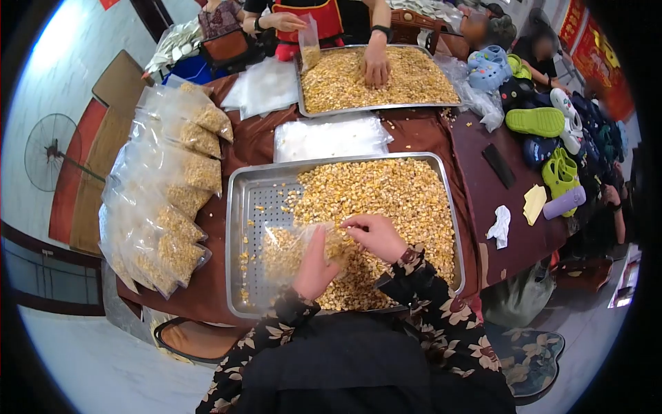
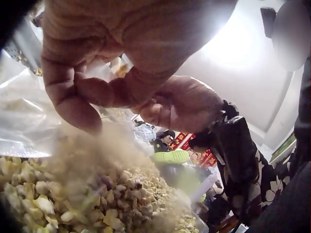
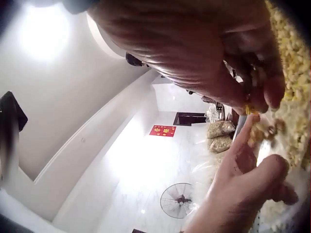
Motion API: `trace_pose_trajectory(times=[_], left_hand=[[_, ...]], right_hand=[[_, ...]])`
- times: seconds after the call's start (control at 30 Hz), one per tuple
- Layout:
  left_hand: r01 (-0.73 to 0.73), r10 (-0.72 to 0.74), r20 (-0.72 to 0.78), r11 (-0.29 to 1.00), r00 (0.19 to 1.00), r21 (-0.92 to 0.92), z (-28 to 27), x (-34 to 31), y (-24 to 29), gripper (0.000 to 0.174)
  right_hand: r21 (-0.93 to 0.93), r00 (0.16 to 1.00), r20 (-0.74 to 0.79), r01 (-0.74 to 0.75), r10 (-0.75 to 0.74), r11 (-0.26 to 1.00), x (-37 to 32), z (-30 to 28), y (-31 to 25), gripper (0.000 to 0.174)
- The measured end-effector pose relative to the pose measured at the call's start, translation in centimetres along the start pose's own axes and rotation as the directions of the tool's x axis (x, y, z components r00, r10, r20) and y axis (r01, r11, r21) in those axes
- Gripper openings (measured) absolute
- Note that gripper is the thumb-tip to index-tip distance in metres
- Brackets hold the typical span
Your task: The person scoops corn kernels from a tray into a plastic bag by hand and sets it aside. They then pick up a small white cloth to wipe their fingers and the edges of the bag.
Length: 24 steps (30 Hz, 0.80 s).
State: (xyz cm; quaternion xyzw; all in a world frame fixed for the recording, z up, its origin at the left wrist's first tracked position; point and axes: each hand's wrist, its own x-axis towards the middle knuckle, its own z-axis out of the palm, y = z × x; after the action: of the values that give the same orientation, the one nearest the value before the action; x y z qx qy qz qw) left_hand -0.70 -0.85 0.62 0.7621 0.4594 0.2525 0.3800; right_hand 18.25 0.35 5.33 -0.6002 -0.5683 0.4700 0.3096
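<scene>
Clear-plastic bags [image 1: 196,172] w/ corn, heaped L end of bench [image 1: 218,238]. Next: steel tray [image 1: 232,207], perf. base; part-filled bag [image 1: 278,245] in its L half. L hand [image 1: 316,265] at bag's R edge, index straight; can't tell if gripping. R hand [image 1: 378,236] pinches kernels [image 3: 250,109] above loose corn [image 1: 407,196]. Est. handling: film soft, slick, floppy; fill shifts, modest wt. Hold near mouth, support base. Far R: lime clog [image 1: 534,121].

Brown-covered table [image 1: 258,141] with trays [image 1: 232,207], filled bags [image 1: 181,200], flat bags [image 1: 331,138], shoes [image 1: 534,121].
</scene>
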Motion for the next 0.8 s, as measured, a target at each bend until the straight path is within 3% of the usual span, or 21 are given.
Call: trace_pose_trajectory(times=[0.07,0.13,0.2,0.27,0.3,0.37,0.43,0.47,0.53,0.57,0.67,0.7,0.8], left_hand=[[-0.002,0.002,-0.003,1.0,1.0,0.004,0.1,0.1,-0.1,0.074],[0.019,-0.019,0.006,1.0,1.0,0.01,0.3,0.1,0.0,0.074],[0.041,-0.041,0.022,0.999,0.999,-0.013,0.4,0.1,0.1,0.075],[0.063,-0.062,0.035,0.998,0.997,-0.03,0.4,0.2,0.0,0.075],[0.044,-0.043,0.031,0.999,0.999,-0.031,0.3,0.3,-0.2,0.075],[0.031,-0.03,0.026,0.999,0.999,-0.032,0.4,0.1,-0.7,0.076],[-0.137,0.149,-0.067,0.979,0.987,0.153,0.7,0.2,-1.5,0.076],[-0.136,0.148,-0.07,0.979,0.986,0.152,0.4,0.2,-0.9,0.076],[0.081,-0.072,0.07,0.986,0.995,-0.145,-0.6,0.2,0.8,0.074],[0.082,-0.072,0.069,0.986,0.995,-0.148,-0.6,0.2,0.8,0.074],[0.079,-0.07,0.068,0.986,0.995,-0.15,-0.5,0.2,0.8,0.074],[0.093,-0.083,0.074,0.985,0.994,-0.142,-0.4,0.2,0.7,0.074],[0.1,-0.091,0.077,0.986,0.993,-0.136,-0.2,0.2,0.7,0.074]], right_hand=[[0.073,0.996,0.041,-0.083,0.08,0.994,-0.1,-0.5,-0.1,0.022],[-0.034,0.996,-0.021,0.092,-0.092,0.995,-0.3,-0.3,0.6,0.021],[-0.096,0.998,-0.017,0.067,-0.069,0.993,-0.6,0.5,0.3,0.022],[-0.043,0.983,0.038,0.18,-0.178,0.983,-0.6,1.3,0.4,0.022],[-0.034,0.989,0.062,0.133,-0.131,0.99,-0.5,1.0,-0.1,0.023],[-0.071,0.987,0.011,0.16,-0.159,0.985,-0.3,0.6,0.3,0.023],[-0.165,0.988,-0.025,0.148,-0.154,0.975,-0.1,-0.6,0.9,0.026],[-0.167,0.988,-0.022,0.149,-0.155,0.975,-0.2,-1.1,1.6,0.026],[-0.545,0.967,-0.095,0.148,-0.236,0.826,-0.5,-1.8,3.2,0.031],[-0.601,0.991,-0.029,0.086,-0.129,0.794,-0.7,-2.5,3.2,0.037],[-0.713,0.999,-0.016,0.014,-0.036,0.701,-2.3,-2.6,2.5,0.041],[-0.715,0.991,-0.026,0.073,-0.13,0.696,-2.7,-2.2,3.5,0.046],[-0.664,0.998,0.009,0.055,-0.065,0.745,-3.5,-0.9,2.8,0.045]])
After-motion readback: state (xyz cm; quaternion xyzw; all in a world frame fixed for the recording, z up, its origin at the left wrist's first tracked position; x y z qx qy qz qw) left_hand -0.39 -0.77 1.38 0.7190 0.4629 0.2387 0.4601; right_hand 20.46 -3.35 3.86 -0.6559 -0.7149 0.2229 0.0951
